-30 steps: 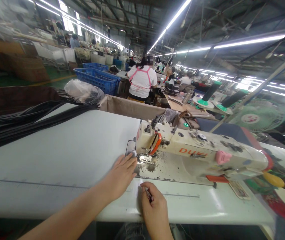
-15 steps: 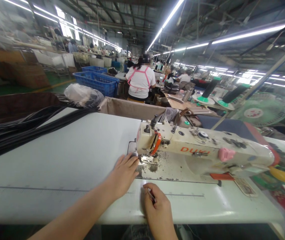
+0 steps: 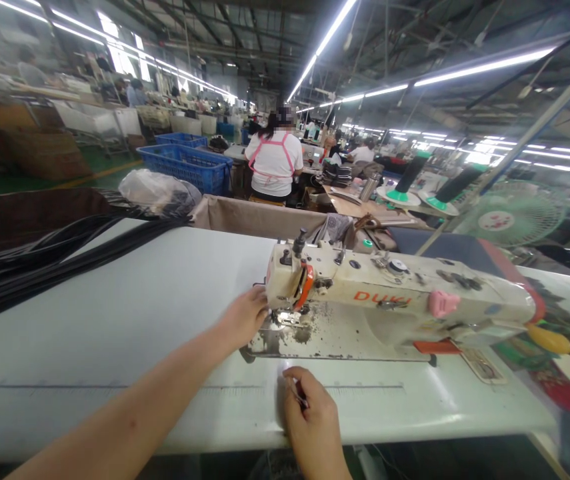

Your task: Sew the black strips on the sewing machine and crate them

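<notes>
A cream sewing machine point(image 3: 389, 287) with orange lettering stands on the pale table. My left hand point(image 3: 245, 313) reaches to the left end of its head, beside the presser foot point(image 3: 289, 319). The fingers are stretched out, and their tips are partly hidden by the machine head. Near the table's front edge, my right hand point(image 3: 315, 417) is closed around a small, thin metal tool point(image 3: 296, 392); most of that tool is covered by the fingers, so its kind is unclear. No fabric shows under the presser foot.
Long black strips point(image 3: 65, 267) lie across the table's left side. A printed ruler line point(image 3: 115, 387) runs along the front. Behind the table are a beige cloth-lined bin point(image 3: 249, 215), blue crates point(image 3: 185, 167) and a seated person point(image 3: 275, 160). A fan point(image 3: 509, 213) stands right, near thread cones point(image 3: 409, 177).
My left hand has moved back and slightly left, from beside the presser foot to the rear of the machine head. My right hand stays closed near the table edge. The view has shifted slightly.
</notes>
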The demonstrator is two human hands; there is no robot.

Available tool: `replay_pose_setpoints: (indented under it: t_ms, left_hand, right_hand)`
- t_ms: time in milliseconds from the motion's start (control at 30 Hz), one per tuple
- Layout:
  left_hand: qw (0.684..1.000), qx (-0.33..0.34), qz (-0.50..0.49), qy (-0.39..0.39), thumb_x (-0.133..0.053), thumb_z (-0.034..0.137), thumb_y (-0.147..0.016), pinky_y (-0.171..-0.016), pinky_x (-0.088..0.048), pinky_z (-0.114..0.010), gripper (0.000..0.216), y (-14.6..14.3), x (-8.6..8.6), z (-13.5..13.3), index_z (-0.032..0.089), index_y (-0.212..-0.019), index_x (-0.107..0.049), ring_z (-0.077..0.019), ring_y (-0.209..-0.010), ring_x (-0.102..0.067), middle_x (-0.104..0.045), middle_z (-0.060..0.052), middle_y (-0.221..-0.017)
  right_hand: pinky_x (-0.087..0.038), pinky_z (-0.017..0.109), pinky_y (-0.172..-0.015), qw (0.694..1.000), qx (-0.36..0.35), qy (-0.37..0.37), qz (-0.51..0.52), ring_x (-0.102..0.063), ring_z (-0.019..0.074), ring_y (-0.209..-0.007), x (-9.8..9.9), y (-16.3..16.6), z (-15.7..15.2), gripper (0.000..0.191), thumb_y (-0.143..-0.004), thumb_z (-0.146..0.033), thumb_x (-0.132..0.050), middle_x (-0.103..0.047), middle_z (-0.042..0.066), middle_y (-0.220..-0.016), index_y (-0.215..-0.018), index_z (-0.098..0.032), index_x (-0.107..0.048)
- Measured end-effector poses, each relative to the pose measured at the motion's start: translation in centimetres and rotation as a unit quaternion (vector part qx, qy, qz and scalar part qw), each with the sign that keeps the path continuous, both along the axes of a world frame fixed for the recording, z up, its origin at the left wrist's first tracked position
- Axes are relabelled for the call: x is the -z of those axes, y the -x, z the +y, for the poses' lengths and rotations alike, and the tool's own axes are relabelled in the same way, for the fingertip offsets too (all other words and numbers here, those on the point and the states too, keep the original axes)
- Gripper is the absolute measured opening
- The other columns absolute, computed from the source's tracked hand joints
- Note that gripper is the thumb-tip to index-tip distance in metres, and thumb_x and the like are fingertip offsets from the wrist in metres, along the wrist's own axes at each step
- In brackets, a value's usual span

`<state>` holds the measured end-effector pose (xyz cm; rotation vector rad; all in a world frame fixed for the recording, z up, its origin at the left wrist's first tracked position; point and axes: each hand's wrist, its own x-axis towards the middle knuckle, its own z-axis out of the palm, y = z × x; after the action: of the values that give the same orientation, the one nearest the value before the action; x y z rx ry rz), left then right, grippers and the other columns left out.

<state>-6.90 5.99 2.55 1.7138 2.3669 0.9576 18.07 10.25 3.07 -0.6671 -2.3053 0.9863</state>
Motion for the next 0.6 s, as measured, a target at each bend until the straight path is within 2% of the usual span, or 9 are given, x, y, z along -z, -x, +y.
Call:
replay_pose_setpoints:
  t_ms: [167,267,400,600]
  left_hand:
    - [0.998,0.064,0.026,0.002,-0.054,0.024,-0.1,-0.124,-0.04,-0.043,0.033,1.9,-0.3,1.9,0.026,-0.127,-0.072,-0.0262,-0.139,-0.054,-0.063,-0.005,-0.145]
    - [0.997,0.051,0.053,-0.004,-0.054,0.029,-0.101,-0.126,-0.037,-0.045,0.034,2.1,-0.1,1.7,0.026,-0.131,-0.069,-0.0271,-0.142,-0.05,-0.062,-0.007,-0.145]
    - [0.998,0.026,0.063,0.011,-0.059,0.031,-0.099,-0.119,-0.043,-0.048,0.031,2.3,0.3,1.0,0.021,-0.125,-0.071,-0.0295,-0.131,-0.058,-0.067,-0.012,-0.134]
    - [0.998,0.048,0.035,0.035,-0.072,0.024,-0.089,-0.106,-0.049,-0.042,0.015,2.9,-0.6,0.5,0.025,-0.102,-0.079,-0.0264,-0.111,-0.066,-0.077,-0.004,-0.112]
  right_hand:
    - [-0.044,0.021,-0.06,1.0,0.001,-0.013,0.002,-0.062,0.0129,-0.061,-0.4,0.0,-0.1,0.02,-0.096,-0.023,-0.05,-0.069,-0.003,-0.073,-0.093,-0.024,-0.07]
    - [-0.044,0.022,-0.059,1.0,0.0,-0.017,0.002,-0.061,0.013,-0.06,-0.2,0.0,-0.1,0.019,-0.096,-0.023,-0.05,-0.067,-0.003,-0.071,-0.092,-0.024,-0.07]
    - [-0.044,0.022,-0.061,1.0,-0.003,-0.02,-0.002,-0.06,0.0133,-0.062,0.1,-0.1,-0.1,0.019,-0.097,-0.024,-0.05,-0.066,-0.003,-0.072,-0.093,-0.024,-0.069]
    - [-0.045,0.022,-0.062,0.999,-0.005,-0.034,0.014,-0.061,0.0132,-0.063,0.4,-0.1,0.0,0.019,-0.095,-0.021,-0.05,-0.067,-0.002,-0.075,-0.096,-0.024,-0.069]
